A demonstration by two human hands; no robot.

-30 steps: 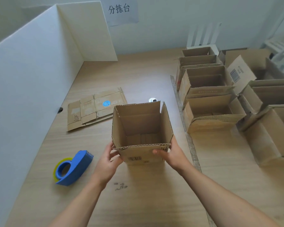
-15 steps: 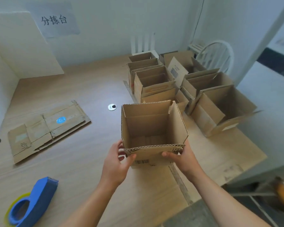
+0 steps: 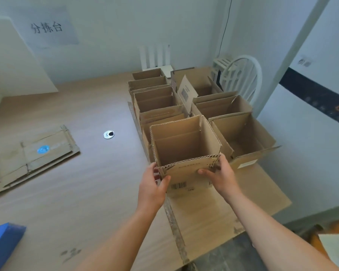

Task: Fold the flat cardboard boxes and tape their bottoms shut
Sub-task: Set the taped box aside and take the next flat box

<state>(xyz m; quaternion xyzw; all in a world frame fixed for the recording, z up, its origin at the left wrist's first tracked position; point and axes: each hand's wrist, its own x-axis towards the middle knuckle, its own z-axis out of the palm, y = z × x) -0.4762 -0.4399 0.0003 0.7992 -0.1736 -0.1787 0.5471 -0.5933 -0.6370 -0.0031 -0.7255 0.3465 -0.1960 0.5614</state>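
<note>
1. Brown corrugated cardboard box (image 3: 184,173), centre-right of frame, just before the row of open boxes (image 3: 155,98); mouth up, deepest axis upright, barcode face nearest.
2. Clasped at the near-left corner by the left grip (image 3: 152,185); held at the near-right corner by the right grip (image 3: 221,177).
3. Likely the setting-down step: lower squarely, walls parallel to the row, bottom flat on the table (image 3: 86,182).

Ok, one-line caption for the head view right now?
Left hand and right hand hold an open-topped cardboard box at the near end of a row of folded boxes; flattened cardboard lies further left.
</note>
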